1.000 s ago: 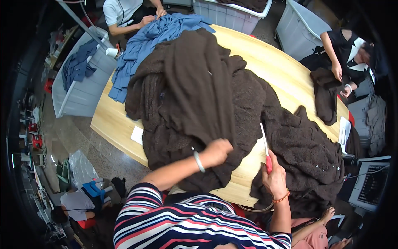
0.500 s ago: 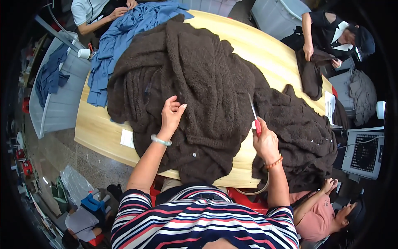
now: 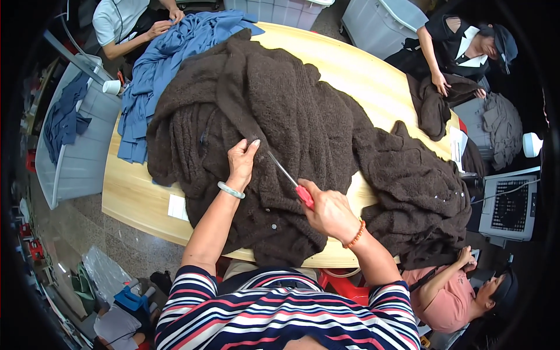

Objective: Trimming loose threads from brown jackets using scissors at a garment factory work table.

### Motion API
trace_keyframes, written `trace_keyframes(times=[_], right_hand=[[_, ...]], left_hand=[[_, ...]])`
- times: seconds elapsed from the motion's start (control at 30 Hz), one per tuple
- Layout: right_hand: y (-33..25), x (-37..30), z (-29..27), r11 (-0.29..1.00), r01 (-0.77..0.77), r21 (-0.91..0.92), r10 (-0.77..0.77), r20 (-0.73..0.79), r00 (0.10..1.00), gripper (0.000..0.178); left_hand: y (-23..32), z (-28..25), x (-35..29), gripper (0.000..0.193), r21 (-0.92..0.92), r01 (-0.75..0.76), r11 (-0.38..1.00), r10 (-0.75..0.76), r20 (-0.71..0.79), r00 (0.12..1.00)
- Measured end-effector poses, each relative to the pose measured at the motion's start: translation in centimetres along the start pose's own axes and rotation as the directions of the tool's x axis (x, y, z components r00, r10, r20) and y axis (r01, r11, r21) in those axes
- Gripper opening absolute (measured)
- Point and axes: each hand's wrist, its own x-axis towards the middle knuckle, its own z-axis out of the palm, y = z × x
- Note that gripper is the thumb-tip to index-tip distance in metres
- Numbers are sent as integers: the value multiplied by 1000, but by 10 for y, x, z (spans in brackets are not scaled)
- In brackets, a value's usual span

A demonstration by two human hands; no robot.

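Observation:
A large heap of dark brown knitted garments (image 3: pixel 280 99) lies on the table in front of me, with small pale buttons near its front edge. My left hand (image 3: pixel 240 163), a pale bangle on its wrist, is closed with thumb and fingers pinching a fold of the brown knit. In my right hand (image 3: pixel 331 213) is a red-handled tool (image 3: pixel 304 197) with a long, thin metal shaft. Its shaft lies over the knit and points up and left, the tip close to my left fingertips. The exact kind of tool is not clear.
Blue garments (image 3: pixel 175 52) lie at the far left of the wooden table (image 3: pixel 344 64), where another person works. Two more people sit at the right, one handling brown cloth. Grey plastic bins (image 3: pixel 79 157) stand around, and a white paper (image 3: pixel 178 207) lies near the left edge.
My right hand has swung left and turned, bringing the red-handled tool from the heap's right side to beside my left hand. My left thumb and fingers have closed on the knit.

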Motion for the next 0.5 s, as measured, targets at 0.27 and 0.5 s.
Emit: trace_keyframes(times=[0.27,0.5], right_hand=[[8,17,7,998,60,22,-63,192,979,33],[10,17,9,997,33,76,-46,173,984,36]], left_hand=[[0,-7,-7,16,93,-26,995,24,20,1000],[7,-15,-16,11,-110,141,984,-141,12,990]])
